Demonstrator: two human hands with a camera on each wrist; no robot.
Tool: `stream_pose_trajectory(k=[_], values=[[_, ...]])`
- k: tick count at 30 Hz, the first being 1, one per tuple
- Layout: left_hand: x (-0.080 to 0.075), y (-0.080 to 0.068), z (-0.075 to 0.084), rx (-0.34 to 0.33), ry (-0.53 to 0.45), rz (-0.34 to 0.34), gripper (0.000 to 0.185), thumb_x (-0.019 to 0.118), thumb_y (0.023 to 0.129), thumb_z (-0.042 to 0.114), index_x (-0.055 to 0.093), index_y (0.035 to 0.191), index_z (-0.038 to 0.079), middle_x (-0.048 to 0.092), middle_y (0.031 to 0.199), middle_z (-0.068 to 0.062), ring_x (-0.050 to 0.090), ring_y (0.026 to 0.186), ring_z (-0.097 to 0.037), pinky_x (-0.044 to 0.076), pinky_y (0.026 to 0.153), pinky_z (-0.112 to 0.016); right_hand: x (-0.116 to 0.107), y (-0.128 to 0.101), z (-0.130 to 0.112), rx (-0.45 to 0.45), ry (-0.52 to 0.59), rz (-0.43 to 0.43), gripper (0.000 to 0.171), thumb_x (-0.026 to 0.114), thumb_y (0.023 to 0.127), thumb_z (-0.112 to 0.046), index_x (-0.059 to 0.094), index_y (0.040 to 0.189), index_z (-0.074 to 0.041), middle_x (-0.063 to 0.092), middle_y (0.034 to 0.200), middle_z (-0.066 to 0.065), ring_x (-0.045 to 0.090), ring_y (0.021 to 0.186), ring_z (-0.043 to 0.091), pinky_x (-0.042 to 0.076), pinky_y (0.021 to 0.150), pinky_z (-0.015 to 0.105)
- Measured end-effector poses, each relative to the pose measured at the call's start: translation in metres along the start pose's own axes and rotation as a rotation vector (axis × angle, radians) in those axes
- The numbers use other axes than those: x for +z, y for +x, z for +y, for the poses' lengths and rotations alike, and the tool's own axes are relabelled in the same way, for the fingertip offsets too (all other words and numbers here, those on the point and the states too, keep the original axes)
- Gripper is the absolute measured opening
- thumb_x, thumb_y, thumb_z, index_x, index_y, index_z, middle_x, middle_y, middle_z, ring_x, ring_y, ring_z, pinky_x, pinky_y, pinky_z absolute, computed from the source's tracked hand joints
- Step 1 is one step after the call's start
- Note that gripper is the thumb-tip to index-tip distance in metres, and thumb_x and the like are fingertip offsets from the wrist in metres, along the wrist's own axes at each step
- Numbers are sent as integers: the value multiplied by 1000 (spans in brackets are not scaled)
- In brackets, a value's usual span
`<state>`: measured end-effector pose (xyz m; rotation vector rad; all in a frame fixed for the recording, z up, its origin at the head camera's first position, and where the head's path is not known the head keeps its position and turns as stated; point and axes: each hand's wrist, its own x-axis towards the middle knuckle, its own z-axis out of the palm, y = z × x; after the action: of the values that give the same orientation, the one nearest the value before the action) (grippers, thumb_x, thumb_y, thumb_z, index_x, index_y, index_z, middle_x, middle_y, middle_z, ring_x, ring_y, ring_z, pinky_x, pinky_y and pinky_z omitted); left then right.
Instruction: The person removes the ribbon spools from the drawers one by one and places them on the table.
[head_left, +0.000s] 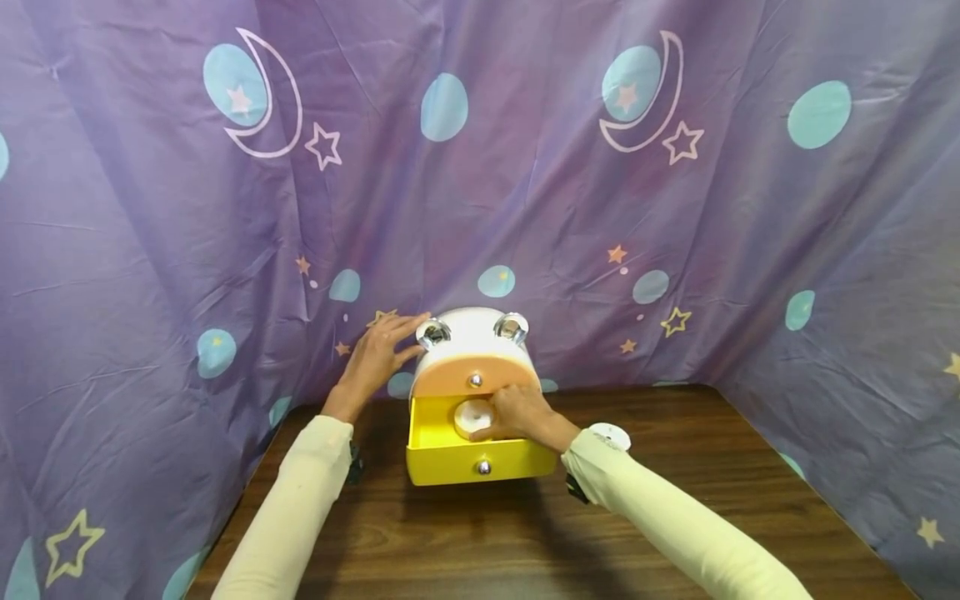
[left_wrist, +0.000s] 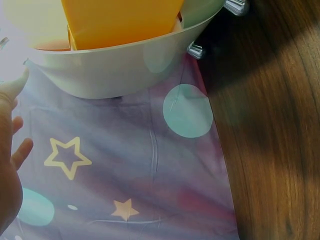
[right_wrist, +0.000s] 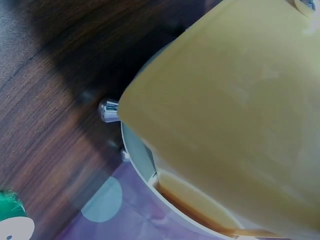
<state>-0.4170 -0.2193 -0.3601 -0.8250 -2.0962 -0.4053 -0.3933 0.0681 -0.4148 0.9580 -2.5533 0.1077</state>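
Two sleeved arms reach across a dark brown wooden table (head_left: 465, 542), which is walled on three sides by a purple cloth backdrop printed with moons, stars and teal dots (head_left: 150, 250). At the far edge of the table, against the cloth, stands a small white rounded plastic drawer cabinet (head_left: 472, 333) with two shiny metal knobs on top. Its upper orange drawer (head_left: 475, 375) is closed, while the yellow drawer (head_left: 480, 462) beneath it is pulled out toward the person. The left hand (head_left: 375, 358) lies flat with straight fingers against the cabinet's upper left side, grasping nothing. The right hand (head_left: 521, 414) is inside the open yellow drawer, its fingers curled around a white roll of tape (head_left: 472, 417) that sits within the drawer. A small white round disc (head_left: 611, 435) lies on the table just right of the right wrist.
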Motion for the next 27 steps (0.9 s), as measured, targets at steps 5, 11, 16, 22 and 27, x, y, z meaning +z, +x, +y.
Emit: stream_pose_trajectory(k=[5,11,16,22,27], values=[[0,1,0,-5,1,-11,65,88,84,14,64,143,13,72,124,-16,63,122,-43,42,115,-60,0,1,1,26,11,-28,66,83,65,-75,78,94,-16,67,68,1,67,68,21,53,63,35],[-1,1,2,-4,2,-12,65,88,83,13,64,143,12,73,124,-16,64,120,-42,43,115,-58,1,-1,2,-12,-13,-8,61,84,65,-74,71,75,-16,62,60,-2,61,58,16,53,60,34],[-2,1,3,-13,-2,-19,65,88,82,12,64,143,12,72,125,-15,64,121,-42,43,115,-59,-1,-3,4,-31,57,-25,58,87,68,-68,55,58,-20,50,52,-8,46,51,10,48,54,30],[-1,-1,3,-28,-4,-28,66,89,82,12,64,144,13,72,126,-15,64,122,-42,43,116,-58,-7,-8,3,-20,134,-42,64,88,68,-66,43,51,-23,32,46,-16,31,46,4,29,40,22],[-2,0,5,-27,-2,-18,66,89,82,12,64,144,13,72,126,-15,64,122,-41,43,115,-59,-14,-13,4,21,179,-79,62,86,70,-68,45,52,-24,33,47,-16,31,46,3,30,38,21]])
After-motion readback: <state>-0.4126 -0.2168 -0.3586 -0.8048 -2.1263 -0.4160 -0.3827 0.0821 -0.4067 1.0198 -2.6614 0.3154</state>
